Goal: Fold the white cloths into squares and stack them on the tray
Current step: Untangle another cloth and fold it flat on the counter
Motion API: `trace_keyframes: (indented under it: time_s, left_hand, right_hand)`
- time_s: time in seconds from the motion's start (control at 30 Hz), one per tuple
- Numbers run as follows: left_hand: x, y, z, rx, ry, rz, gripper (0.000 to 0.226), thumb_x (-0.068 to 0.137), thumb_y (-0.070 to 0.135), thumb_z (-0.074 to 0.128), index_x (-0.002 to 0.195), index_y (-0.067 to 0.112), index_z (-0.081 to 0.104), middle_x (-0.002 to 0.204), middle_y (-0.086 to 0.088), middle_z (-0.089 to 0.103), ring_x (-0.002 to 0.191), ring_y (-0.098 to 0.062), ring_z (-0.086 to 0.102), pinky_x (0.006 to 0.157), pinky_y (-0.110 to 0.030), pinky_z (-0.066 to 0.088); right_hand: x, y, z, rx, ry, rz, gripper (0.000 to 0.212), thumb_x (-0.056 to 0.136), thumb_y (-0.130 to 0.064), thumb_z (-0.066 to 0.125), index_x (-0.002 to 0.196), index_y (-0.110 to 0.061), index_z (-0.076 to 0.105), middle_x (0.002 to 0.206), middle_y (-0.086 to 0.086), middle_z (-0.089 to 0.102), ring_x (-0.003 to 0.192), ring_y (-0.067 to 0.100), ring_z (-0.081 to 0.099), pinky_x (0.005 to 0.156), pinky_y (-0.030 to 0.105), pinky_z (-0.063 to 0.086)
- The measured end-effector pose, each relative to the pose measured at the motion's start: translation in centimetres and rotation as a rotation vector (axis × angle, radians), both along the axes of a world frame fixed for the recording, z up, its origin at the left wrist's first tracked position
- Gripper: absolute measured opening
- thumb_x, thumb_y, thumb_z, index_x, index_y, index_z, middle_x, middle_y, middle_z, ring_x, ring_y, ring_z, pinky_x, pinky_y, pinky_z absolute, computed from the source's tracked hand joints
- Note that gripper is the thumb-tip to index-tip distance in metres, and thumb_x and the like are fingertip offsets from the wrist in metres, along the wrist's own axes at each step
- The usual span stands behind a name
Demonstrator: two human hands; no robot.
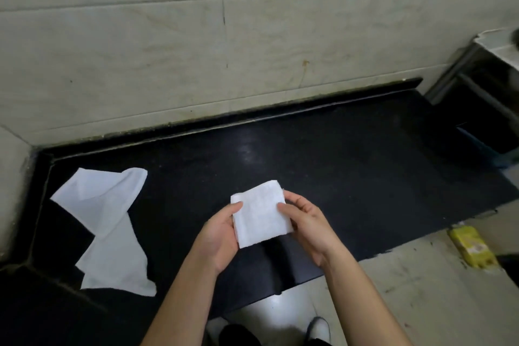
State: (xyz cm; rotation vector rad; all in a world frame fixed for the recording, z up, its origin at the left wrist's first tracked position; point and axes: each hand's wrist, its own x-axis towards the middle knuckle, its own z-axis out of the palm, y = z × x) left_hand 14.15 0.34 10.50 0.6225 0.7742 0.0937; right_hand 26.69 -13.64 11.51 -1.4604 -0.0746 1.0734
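Head view: the folded cloth (261, 215) is a small white square of soft, nubby fabric, held just above the near middle of the bench (351, 166). Its underside and the number of layers in it are hidden, and whether its lower corner touches the bench cannot be told. The left hand (222, 236) grips its left edge with the thumb lying flat on top. The fingers of that hand are tucked beneath the fabric, out of sight. The right hand (306, 225) pinches the right edge, thumb on top and fingers curled round the far right corner. Both forearms reach in bare from the bottom edge, palms turned towards each other. Well apart at the left of the bench lies loose white cloth (106, 205), thin and limp, spread in overlapping pointed flaps; whether it is one piece or two is unclear. The bench is a glossy black slab with a raised rim along the far side, set against a wall (196, 50) of pale, stained tiles. At the far right a metal frame (474, 76) is cut off by the edge, its contents too dark to make out. Lower right, on the grey floor (421, 298), lies a blurred yellow block (471, 247). A pale shoe (318, 327) shows between the arms.
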Motion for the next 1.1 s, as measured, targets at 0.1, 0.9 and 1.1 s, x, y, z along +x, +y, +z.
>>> trace_keyframes:
  time_s: [0.1,0.9,1.1]
  left_hand:
    - [2.0,-2.7,1.5,0.063,-0.047,-0.066,0.037,0.100,0.017,0.043,0.131,0.005,0.059,0.126,-0.020,0.067,0.115,-0.035,0.066,0.096,-0.055,0.050]
    - [31.6,-41.4,5.5,0.302,0.005,-0.471,0.058,0.090,0.041,0.068,0.132,0.002,0.059,0.124,-0.017,0.068,0.115,-0.034,0.066,0.102,-0.054,0.049]
    - [42.4,-44.9,6.0,0.292,0.030,-0.555,0.045,0.092,0.043,0.064,0.117,0.006,0.069,0.108,-0.016,0.075,0.101,-0.033,0.072,0.089,-0.052,0.056]
  right_hand:
    - [1.9,-3.6,1.3,0.104,0.054,0.006,0.035,0.095,-0.017,0.062,0.129,-0.020,0.066,0.122,0.006,0.072,0.114,0.026,0.068,0.093,0.043,0.055]
    - [23.1,-46.2,2.9,0.145,-0.070,-0.507,0.026,0.101,-0.033,0.058,0.120,-0.019,0.069,0.113,0.002,0.076,0.104,0.019,0.072,0.086,0.038,0.057]
    - [31.5,-49.6,3.8,0.071,-0.134,-0.576,0.023,0.102,-0.030,0.057,0.116,-0.018,0.071,0.110,0.002,0.076,0.095,0.014,0.072,0.081,0.033,0.059]
